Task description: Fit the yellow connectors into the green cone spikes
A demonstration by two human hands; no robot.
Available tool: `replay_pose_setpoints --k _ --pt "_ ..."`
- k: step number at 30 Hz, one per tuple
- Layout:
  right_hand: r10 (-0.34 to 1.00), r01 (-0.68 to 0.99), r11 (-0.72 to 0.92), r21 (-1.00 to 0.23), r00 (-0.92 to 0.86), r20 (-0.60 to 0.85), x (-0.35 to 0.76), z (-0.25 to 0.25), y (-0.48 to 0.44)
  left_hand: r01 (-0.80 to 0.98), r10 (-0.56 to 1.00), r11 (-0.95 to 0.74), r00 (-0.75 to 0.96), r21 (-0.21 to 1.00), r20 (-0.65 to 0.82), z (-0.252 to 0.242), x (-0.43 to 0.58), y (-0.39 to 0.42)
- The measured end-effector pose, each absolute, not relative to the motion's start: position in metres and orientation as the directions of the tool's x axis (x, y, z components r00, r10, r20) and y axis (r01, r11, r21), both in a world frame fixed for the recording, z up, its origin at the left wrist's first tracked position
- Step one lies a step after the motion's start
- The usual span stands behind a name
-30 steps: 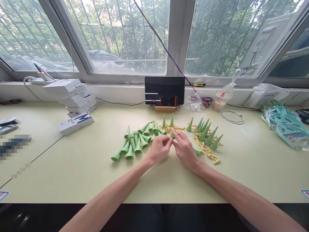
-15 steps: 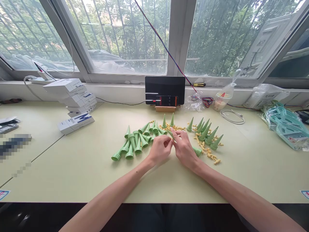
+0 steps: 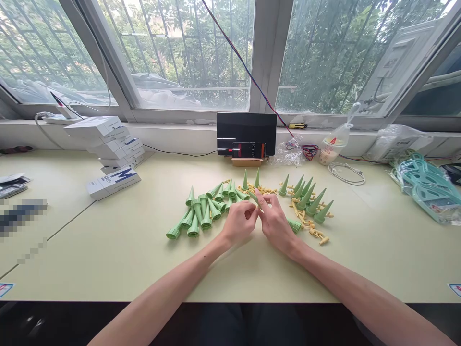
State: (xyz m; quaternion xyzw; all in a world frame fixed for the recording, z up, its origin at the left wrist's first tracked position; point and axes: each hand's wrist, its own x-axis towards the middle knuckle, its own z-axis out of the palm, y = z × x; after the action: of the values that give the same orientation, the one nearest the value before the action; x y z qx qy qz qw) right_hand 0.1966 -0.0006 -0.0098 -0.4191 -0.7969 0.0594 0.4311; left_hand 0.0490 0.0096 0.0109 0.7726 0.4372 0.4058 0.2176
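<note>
Both hands meet above the middle of the table. My right hand (image 3: pixel 276 219) is closed round a green watering spike (image 3: pixel 253 196), whose pointed end shows past the fingers; the rest is covered. My left hand (image 3: pixel 240 221) is pinched against it, and what its fingertips hold is hidden. To the left lie several hollow green watering spikes (image 3: pixel 196 211), open ends forward. On the right several spikes (image 3: pixel 314 204) stand upright or lean among small yellow valve pieces (image 3: pixel 317 233). Another spike (image 3: pixel 294 225) lies beside my right hand.
A black tablet (image 3: pixel 246 127) with a phone (image 3: pixel 248 150) before it stands at the window. White boxes (image 3: pixel 113 183) are stacked at left. A bagged cup (image 3: pixel 329 150), a coiled white cable (image 3: pixel 346 174) and teal plastic parts (image 3: pixel 427 185) lie at right.
Almost nothing differs. Both hands stay together in the same place, with only a slight shift of the fingers.
</note>
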Motion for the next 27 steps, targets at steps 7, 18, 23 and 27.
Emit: replay_pose_setpoints --k 7,18,23,27 --pt "0.709 0.618 0.639 -0.458 -0.244 0.661 0.1971 -0.0041 -0.0028 0.485 0.849 -0.529 0.287 0.696 0.445 0.0108 0.0481 0.0107" --pt "0.712 0.609 0.636 -0.474 -0.226 0.665 0.1972 -0.0031 -0.0027 0.457 0.835 -0.550 0.283 0.699 0.472 0.0098 0.0488 0.0104" --pt "0.703 0.617 0.638 -0.461 -0.222 0.675 0.1977 -0.0064 -0.0015 0.469 0.833 -0.552 0.283 0.689 0.475 0.0101 0.0489 0.0103" --pt "0.695 0.633 0.638 -0.439 -0.228 0.682 0.1987 -0.0092 -0.0001 0.470 0.829 -0.559 0.287 0.683 0.480 0.0098 0.0493 0.0103"
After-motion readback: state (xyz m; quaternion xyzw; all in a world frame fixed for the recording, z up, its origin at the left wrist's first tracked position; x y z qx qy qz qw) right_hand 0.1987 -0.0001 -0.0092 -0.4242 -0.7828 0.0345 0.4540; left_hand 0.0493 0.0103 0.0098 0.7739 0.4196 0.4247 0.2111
